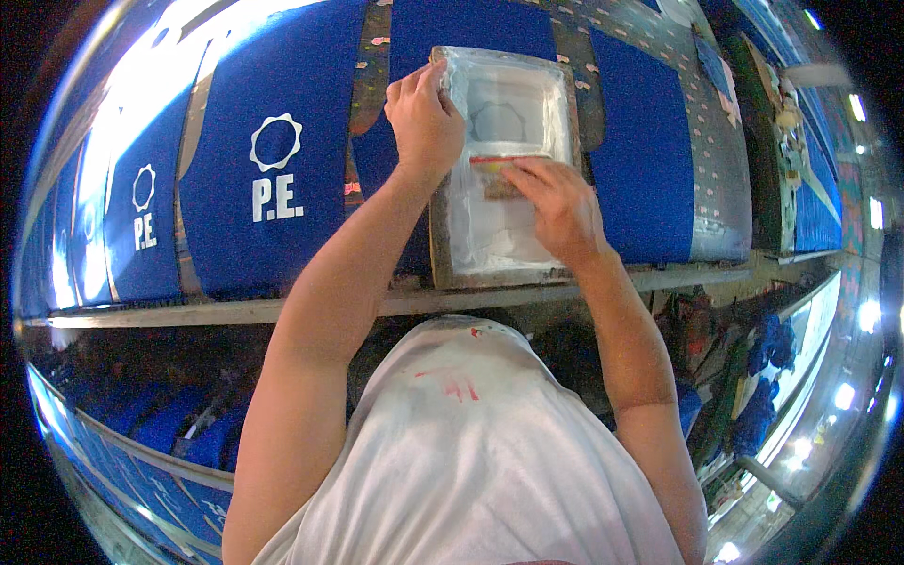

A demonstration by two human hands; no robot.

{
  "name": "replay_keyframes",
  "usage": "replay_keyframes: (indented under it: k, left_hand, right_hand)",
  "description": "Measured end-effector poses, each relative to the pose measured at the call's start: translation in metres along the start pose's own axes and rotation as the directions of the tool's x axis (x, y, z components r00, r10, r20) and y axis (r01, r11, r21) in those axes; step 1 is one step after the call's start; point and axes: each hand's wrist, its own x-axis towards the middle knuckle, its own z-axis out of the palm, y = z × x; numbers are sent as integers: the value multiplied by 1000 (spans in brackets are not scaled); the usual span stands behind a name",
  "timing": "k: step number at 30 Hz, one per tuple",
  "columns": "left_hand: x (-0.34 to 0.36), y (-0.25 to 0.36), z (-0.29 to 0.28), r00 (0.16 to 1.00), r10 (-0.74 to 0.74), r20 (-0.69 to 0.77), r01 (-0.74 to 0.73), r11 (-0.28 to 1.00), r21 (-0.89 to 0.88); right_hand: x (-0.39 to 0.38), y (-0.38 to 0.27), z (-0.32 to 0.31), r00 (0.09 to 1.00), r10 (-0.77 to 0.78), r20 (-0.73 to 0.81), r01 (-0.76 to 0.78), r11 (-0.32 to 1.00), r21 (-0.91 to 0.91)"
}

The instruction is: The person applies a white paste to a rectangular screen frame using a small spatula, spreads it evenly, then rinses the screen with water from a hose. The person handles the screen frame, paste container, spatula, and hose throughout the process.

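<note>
Nearest is the person's white shirt [452, 471] with red smudges [455, 386] on it, and just past it runs the pale edge [424, 302] of a long table, where a frame [440, 240] with a see-through screen [508, 89] lies flat over blue cloth [471, 24]. The right hand [567, 209] has its fingers clamped on a squeegee [496, 184] near the middle of the screen; farther up, the left hand [427, 121] has its fingers close together, bent over the frame's top left corner. Beside the frame, more blue pieces [273, 75] lie on the table, and one to the left has a white ring [254, 143].
</note>
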Motion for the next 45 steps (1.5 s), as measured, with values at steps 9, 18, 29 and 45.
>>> replay_keyframes:
  k: [9, 18, 29, 45]
  left_hand:
    - [1, -10, 2, 998, 46, -37, -47, 999, -20]
    - [-2, 3, -7, 1000, -3, -31, -1, 993, -115]
    - [0, -8, -2, 983, -185, 2, 179, 947, -268]
    - [-4, -12, 6, 977, -208, -41, 189, 940, -283]
  right_hand:
    - [95, 64, 2, 998, 9, 65, -11, 1000, 28]
    - [126, 85, 17, 1000, -19, 0, 19, 997, 81]
    - [169, 105, 2, 933, -216, 287, 157, 964, 213]
    - [12, -11, -45, 871, -231, 433, 94, 944, 315]
